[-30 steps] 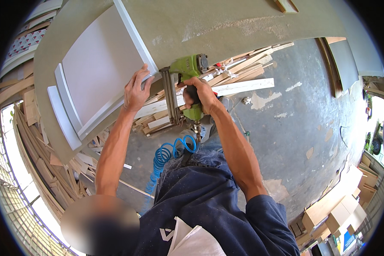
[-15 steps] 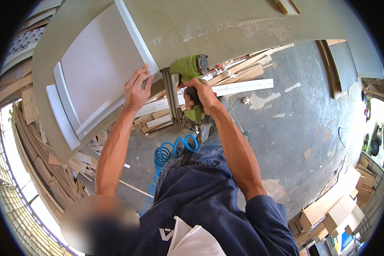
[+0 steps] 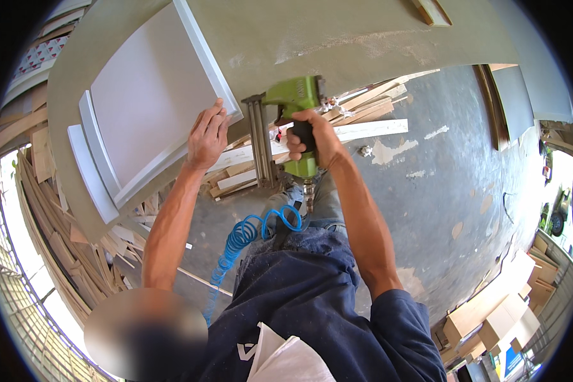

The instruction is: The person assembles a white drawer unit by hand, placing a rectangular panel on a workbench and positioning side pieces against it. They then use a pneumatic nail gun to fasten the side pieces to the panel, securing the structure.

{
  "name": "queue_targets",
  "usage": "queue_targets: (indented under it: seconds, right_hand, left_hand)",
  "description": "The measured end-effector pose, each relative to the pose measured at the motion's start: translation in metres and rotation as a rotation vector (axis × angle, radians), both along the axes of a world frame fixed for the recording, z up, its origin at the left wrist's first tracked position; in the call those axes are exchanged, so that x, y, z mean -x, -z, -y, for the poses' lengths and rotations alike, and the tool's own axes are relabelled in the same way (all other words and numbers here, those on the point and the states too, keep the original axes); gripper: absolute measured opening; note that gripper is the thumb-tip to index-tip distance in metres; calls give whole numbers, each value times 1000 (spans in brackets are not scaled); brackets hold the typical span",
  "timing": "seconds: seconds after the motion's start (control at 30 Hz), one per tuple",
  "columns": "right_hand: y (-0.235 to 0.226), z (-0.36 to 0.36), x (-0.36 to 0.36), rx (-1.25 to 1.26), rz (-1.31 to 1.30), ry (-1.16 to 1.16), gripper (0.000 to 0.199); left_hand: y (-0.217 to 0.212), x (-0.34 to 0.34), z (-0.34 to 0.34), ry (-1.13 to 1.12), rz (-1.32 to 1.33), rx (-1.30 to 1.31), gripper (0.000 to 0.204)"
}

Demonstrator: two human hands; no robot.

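Since earlier: little had shifted; both hands stayed put.
Left hand [image 3: 207, 137]: fingers flat on white panel [image 3: 149, 95] corner.
Right hand [image 3: 312, 137]: closed around green nail gun [image 3: 293, 105], nose seemingly at workbench [image 3: 363, 32] edge.
Room: concrete floor [image 3: 452, 184] open rightward.

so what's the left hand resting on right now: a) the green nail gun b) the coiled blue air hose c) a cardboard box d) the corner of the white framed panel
d: the left hand lies flat on the near corner of the white framed panel on the workbench, while the right hand grips the green nail gun beside it and the coiled blue air hose hangs below.
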State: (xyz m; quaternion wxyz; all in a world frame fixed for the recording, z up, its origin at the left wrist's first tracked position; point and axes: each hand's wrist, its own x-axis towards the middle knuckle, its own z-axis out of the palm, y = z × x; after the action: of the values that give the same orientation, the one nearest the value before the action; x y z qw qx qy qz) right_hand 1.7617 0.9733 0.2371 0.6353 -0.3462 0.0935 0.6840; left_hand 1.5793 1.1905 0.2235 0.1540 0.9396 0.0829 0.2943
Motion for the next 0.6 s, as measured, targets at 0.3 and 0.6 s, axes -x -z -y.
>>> queue_targets:
  seconds: [0.3,0.6]
  right_hand:
    - [-16,-1,-41,-69,12,-190,28]
    - [-5,-7,-57,-128,-71,-291,41]
  left_hand:
    - [1,4,-2,0,-2,43,19]
    - [-3,5,1,3,-15,48,21]
